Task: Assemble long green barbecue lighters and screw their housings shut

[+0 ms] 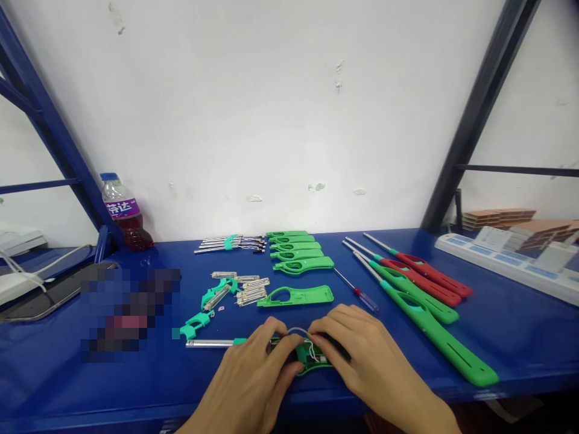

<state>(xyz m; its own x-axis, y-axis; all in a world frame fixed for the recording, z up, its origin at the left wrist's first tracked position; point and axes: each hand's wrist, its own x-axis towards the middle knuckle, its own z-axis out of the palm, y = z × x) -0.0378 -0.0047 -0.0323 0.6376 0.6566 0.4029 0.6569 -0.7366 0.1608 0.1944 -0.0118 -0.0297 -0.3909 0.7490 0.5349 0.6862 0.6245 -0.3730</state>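
Observation:
An opened green gas lighter [312, 367] lies near the table's front edge, its inner parts and white wires exposed and its metal barrel [210, 344] pointing left. My left hand [260, 367] is closed around the trigger area, thumb and fingers pressed on it. At the handle's right part, my right hand [362, 352] has its fingertips pinched on a thin clear tube [297, 330] that arches between both hands. My fingers hide part of the lighter. Just beyond lies a loose green handle half [301, 295]. Teal trigger pieces [196, 324] and clear-and-metal gas tanks [251, 292] lie to the left.
Further back are several metal barrels [230, 243] and a row of green handle halves [301, 265]. A screwdriver [365, 299] lies right of them. Assembled green lighters [434, 325] and red lighters [420, 268] lie at right, before a power strip [506, 265]. A drink bottle [126, 211] stands at left.

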